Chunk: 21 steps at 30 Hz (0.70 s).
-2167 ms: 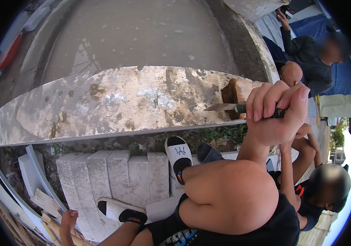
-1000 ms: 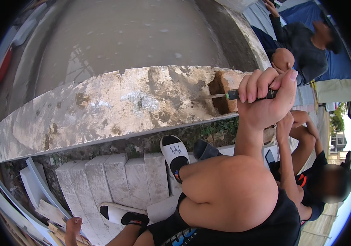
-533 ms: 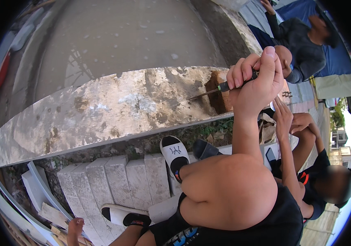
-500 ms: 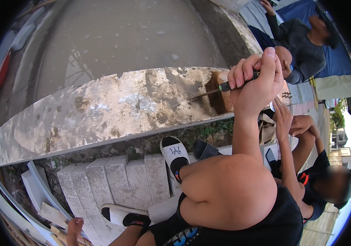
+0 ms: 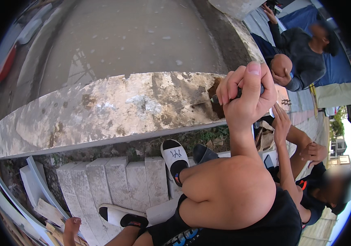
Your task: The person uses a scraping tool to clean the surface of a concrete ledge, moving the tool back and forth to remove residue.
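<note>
My right hand (image 5: 247,96) is closed round the dark handle of a screwdriver-like tool (image 5: 203,102), thumb uppermost. Its thin metal shaft points left over a stained, pale concrete ledge (image 5: 142,104); whether the tip touches the surface I cannot tell. Just beside the fist, a brown hollow (image 5: 215,98) breaks the ledge top, partly hidden by my fingers. Low at the left, my left hand (image 5: 72,225) has its fingers curled in, with nothing visible in them, near stacked grey blocks (image 5: 116,180).
Beyond the ledge lies murky grey water (image 5: 130,41). My feet wear white-and-black slides (image 5: 174,153). On the right, a person in black (image 5: 294,188) reaches an arm in beside my right wrist. Another person (image 5: 302,53) crouches farther back. Long pale strips (image 5: 46,186) lie at the left.
My right hand has come down and left, nearer the ledge, still gripping the tool. Less of the shaft shows. The nearer person's other hand has shifted lower.
</note>
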Each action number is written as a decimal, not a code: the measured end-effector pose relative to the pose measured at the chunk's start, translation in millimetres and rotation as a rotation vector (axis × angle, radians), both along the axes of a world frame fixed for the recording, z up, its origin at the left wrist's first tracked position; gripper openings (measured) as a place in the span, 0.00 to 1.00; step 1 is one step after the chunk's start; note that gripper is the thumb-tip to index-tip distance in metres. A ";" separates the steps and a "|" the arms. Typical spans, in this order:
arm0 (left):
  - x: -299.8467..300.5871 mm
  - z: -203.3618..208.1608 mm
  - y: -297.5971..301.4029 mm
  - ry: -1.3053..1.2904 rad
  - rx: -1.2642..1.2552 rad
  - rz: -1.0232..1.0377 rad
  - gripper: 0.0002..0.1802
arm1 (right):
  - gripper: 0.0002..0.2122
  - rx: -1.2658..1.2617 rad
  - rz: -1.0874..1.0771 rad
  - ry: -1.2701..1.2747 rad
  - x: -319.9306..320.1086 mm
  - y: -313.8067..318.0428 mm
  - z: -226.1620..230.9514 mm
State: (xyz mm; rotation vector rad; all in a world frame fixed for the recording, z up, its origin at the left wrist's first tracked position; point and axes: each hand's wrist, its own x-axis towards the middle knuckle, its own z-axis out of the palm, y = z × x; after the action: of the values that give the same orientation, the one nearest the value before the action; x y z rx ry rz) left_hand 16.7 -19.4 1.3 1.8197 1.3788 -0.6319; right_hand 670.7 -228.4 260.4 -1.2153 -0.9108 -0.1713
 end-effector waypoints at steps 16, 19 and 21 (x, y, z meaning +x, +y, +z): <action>-19.2 3.0 8.9 0.033 0.006 -0.002 0.11 | 0.17 -0.006 -0.009 -0.074 -8.6 7.9 -12.2; -17.5 0.2 7.0 0.014 0.019 0.009 0.11 | 0.17 0.212 -0.001 0.322 30.2 -5.9 4.6; -19.2 -0.5 5.7 0.013 0.020 0.013 0.11 | 0.17 0.166 0.021 0.289 25.1 -3.0 4.7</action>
State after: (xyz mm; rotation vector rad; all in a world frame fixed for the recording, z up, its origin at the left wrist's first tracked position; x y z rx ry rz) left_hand -2.5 -13.6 0.8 1.8237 1.4097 -0.6261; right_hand 695.7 -231.4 265.1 -1.0437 -0.6438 -0.0508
